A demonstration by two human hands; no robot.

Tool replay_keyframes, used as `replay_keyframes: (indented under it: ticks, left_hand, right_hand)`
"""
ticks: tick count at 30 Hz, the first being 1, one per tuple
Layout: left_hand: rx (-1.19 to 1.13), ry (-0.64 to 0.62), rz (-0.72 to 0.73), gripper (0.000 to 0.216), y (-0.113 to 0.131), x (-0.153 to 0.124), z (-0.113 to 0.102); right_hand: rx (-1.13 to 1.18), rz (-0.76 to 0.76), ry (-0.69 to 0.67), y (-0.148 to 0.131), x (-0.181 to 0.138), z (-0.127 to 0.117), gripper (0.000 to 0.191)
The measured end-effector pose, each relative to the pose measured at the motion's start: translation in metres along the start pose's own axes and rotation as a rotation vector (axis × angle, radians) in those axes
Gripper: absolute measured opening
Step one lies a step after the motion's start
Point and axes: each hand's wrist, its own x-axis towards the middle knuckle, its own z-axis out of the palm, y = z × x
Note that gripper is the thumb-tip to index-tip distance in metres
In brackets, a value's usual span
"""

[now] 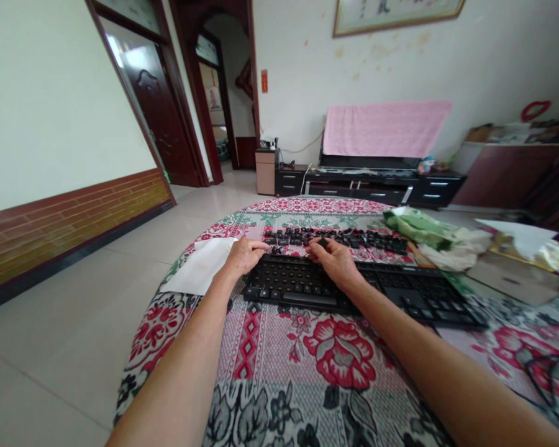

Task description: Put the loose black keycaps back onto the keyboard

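Note:
A black keyboard (pixel 400 295) lies on a round table with a flowered cloth (pixel 279 366). Behind it is a row of several loose black keycaps (pixel 354 238). My left hand (pixel 243 254) rests at the keyboard's far left corner with its fingers curled and pinched; what they hold is too small to make out. Over the upper left keys, my right hand (pixel 331 256) has its fingers bent and pinched at a small dark keycap (pixel 323 243).
A white paper sheet (pixel 200 267) lies left of the keyboard. Crumpled green and white bags (pixel 428 233) sit to the right, with papers (pixel 522 236) beyond. Across the tiled floor stand a low TV cabinet (pixel 382 183) under a pink cloth and open doorways (pixel 214 99).

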Motion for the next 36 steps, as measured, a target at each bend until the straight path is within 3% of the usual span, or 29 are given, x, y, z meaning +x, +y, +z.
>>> replay_keyframes:
  ticks: [11, 25, 36]
  left_hand:
    - [-0.074, -0.006, -0.053, 0.025, -0.0073, 0.003, 0.0042]
    - [-0.108, 0.103, -0.101, 0.026, -0.004, -0.0009, 0.005]
    - [-0.106, 0.08, -0.076, 0.028, -0.0043, 0.0, 0.0056]
  right_hand:
    - [-0.008, 0.005, 0.001, -0.0034, -0.002, 0.0002, 0.03]
    - [0.005, 0.026, 0.004, -0.0068, -0.0035, 0.0007, 0.032]
    - [0.018, 0.038, -0.004, -0.0037, -0.002, 0.001, 0.029]
